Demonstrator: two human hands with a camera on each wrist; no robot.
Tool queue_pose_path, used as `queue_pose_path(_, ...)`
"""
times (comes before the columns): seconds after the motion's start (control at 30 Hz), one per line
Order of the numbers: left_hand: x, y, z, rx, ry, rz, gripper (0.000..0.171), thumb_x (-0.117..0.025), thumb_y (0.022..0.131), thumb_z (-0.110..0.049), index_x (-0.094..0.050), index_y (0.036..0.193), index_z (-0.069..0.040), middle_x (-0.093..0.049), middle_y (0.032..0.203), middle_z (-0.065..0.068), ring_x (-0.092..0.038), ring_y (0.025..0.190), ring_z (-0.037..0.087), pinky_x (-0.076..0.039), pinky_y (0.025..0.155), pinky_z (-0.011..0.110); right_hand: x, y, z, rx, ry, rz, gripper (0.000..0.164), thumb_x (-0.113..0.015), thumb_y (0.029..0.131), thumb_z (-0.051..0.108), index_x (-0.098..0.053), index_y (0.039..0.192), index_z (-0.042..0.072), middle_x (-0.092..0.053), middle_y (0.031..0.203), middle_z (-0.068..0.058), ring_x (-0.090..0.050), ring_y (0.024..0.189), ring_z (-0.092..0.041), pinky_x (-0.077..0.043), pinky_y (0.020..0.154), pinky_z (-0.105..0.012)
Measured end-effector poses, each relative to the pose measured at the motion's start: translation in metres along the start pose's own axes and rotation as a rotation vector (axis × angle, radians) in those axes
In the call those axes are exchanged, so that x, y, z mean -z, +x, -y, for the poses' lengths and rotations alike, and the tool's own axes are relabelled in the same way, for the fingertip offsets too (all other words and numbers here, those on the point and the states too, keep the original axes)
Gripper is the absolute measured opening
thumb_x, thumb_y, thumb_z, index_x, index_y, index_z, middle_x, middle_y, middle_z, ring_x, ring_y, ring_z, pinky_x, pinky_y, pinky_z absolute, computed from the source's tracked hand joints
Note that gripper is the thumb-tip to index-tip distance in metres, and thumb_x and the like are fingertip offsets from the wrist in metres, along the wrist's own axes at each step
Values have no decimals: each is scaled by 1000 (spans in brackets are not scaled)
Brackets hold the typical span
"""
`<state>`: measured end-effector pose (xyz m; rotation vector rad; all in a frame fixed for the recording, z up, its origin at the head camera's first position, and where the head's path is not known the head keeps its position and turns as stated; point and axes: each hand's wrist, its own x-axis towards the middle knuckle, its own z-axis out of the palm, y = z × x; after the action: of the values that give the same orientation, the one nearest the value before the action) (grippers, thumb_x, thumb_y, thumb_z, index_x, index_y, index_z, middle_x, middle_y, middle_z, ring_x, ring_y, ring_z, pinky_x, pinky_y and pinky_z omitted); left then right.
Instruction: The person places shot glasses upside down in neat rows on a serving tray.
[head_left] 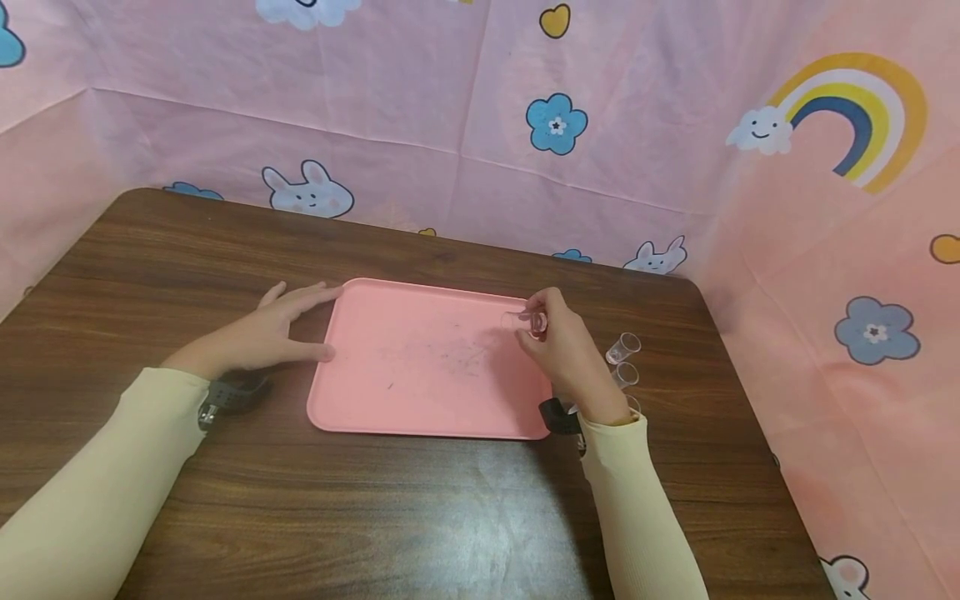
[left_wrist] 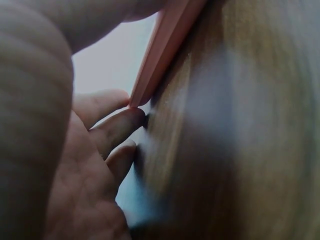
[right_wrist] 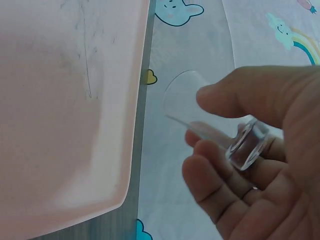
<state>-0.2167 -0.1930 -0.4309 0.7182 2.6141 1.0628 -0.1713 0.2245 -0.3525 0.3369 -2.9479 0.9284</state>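
Note:
A pink rectangular tray with dark scuff marks lies on the wooden table. My left hand spreads along its left side, thumb at the rim and fingertips by the far left corner; the left wrist view shows fingertips right at the tray's edge. With thumb and fingers my right hand grips a clear shot glass above the tray's right part. The glass lies tipped on its side, its mouth pointing left and its thick base toward my palm.
Right of the tray, several more clear shot glasses stand in a row on the table, the nearest partly hidden by my right wrist. A pink patterned cloth hangs behind the table and along its right side.

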Motion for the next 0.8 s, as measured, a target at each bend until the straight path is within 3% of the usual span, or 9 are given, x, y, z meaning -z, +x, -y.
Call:
queue_pose_path(0.17,0,0,0,2,-3,-2,95,-82,85,-43,-34,162,-15,-28,168,18,-16,157,40,13,125,58,0,1,4,53,6,-11,27,-75,94,6,-59,116,6,-60,96,-9,-59,84,-22,-53,73,-33)
queue_pose_path(0.37,0,0,0,5,1,0,95,-82,85,-43,-34,162,-15,-28,168,18,-16,157,40,13,125,58,-1,1,4,154,-71,-9,32,-75,94,6,-70,126,5,-67,104,-11,-63,88,-25,-58,78,-37)
queue_pose_path(0.57,1,1,1,16,7,4,96,-82,85,-44,-33,163,-16,-27,168,18,-15,158,40,13,125,58,0,-1,4,92,-99,-8,40,-76,96,12,-66,134,8,-68,111,-8,-66,100,-25,-59,89,-41)
queue_pose_path(0.8,1,1,1,28,13,8,96,-81,85,-46,-32,163,-18,-27,169,17,-15,158,39,13,125,58,0,-1,4,71,-26,-15,27,-77,94,9,-64,118,7,-66,103,-6,-65,101,-24,-57,95,-42)
